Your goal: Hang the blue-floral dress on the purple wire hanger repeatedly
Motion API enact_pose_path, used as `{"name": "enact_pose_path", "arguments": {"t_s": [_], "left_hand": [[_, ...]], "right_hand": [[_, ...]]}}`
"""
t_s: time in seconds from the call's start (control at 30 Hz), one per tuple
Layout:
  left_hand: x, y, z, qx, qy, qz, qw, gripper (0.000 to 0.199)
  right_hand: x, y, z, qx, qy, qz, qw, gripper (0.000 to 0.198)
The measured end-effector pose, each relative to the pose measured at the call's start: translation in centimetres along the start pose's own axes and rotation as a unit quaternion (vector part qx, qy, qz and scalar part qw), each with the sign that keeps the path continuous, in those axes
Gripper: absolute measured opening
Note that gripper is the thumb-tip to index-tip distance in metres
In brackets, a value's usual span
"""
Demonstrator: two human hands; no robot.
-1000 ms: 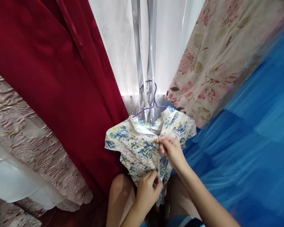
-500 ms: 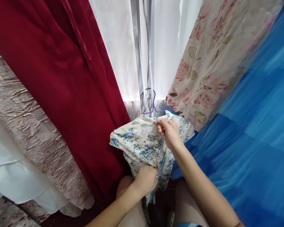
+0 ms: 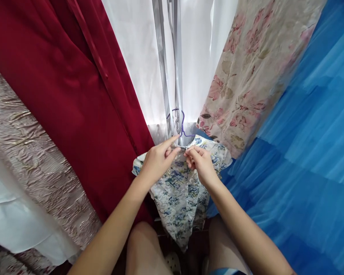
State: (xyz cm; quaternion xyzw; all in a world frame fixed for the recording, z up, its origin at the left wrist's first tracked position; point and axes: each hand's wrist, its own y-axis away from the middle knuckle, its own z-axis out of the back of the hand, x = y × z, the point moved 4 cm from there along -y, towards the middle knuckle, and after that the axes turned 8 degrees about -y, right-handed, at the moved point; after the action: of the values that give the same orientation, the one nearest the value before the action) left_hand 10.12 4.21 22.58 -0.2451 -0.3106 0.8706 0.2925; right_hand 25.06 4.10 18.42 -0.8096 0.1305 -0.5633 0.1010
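Head view: floral garment (image 3: 174, 206) on purple hanger (image 3: 183, 124), between red cloth (image 3: 74, 99) and blue fabric (image 3: 298, 152). Right hand (image 3: 200, 160): fingers clamped on neckline edge. Left hand (image 3: 158, 159): at neckline, thumb and index finger apart.

Dress shop or clothes store-room, cannot tell which: red cloth (image 3: 60, 95), white cloth (image 3: 137, 57), pink-flowered cloth (image 3: 243, 72), tiered blue fabric (image 3: 312, 133) hanging close together; small blue-flowered garment (image 3: 174, 202) on purple hanger (image 3: 183, 123).
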Motion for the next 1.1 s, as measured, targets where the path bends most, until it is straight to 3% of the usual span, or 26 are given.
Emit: {"name": "enact_pose_path", "arguments": {"t_s": [0.07,0.13,0.3,0.37,0.47,0.57,0.63,0.73,0.9,1.0,1.1], "left_hand": [[0.0,-1.2,-0.1,0.03,-0.013,-0.026,0.999,0.02],[-0.4,-1.6,-0.4,0.021,-0.007,-0.035,0.999,0.018],[-0.1,-1.3,0.8,-0.135,0.081,0.02,0.987,0.013],[2.2,-0.9,1.9,-0.226,0.121,0.07,0.964,0.013],[8.0,0.8,2.7,-0.357,0.191,0.175,0.898,0.012],[13.9,4.3,0.9,-0.407,0.278,0.291,0.82,0.012],[15.9,7.1,-1.5,-0.382,0.316,0.342,0.798,0.017],[15.3,10.3,-5.8,-0.261,0.369,0.368,0.813,0.026],[8.2,11.1,-10.5,-0.006,0.442,0.303,0.844,0.029],[4.0,10.1,-11.3,0.092,0.471,0.251,0.84,0.027],[1.1,9.5,-11.3,0.161,0.496,0.201,0.829,0.026]], "right_hand": [[-0.2,-0.2,0.0,-0.002,0.002,0.004,1.0,0.015],[-0.6,-0.4,0.0,-0.003,0.006,0.011,1.0,0.016],[-2.7,-0.2,0.5,0.01,0.024,0.027,0.999,0.019],[-4.2,0.5,1.3,0.015,0.044,0.015,0.999,0.02],[-6.6,2.6,3.3,0.018,0.083,-0.017,0.996,0.022],[-8.8,5.1,5.4,0.029,0.121,-0.05,0.991,0.025],[-10.1,6.6,6.4,0.039,0.134,-0.068,0.988,0.025],[-12.0,8.3,7.3,0.048,0.149,-0.089,0.984,0.023],[-13.4,9.1,8.3,0.088,0.217,-0.106,0.966,0.029],[-11.0,7.9,8.7,0.064,0.255,-0.058,0.963,0.024],[-6.9,5.7,9.1,0.022,0.294,0.021,0.955,0.053]]}}
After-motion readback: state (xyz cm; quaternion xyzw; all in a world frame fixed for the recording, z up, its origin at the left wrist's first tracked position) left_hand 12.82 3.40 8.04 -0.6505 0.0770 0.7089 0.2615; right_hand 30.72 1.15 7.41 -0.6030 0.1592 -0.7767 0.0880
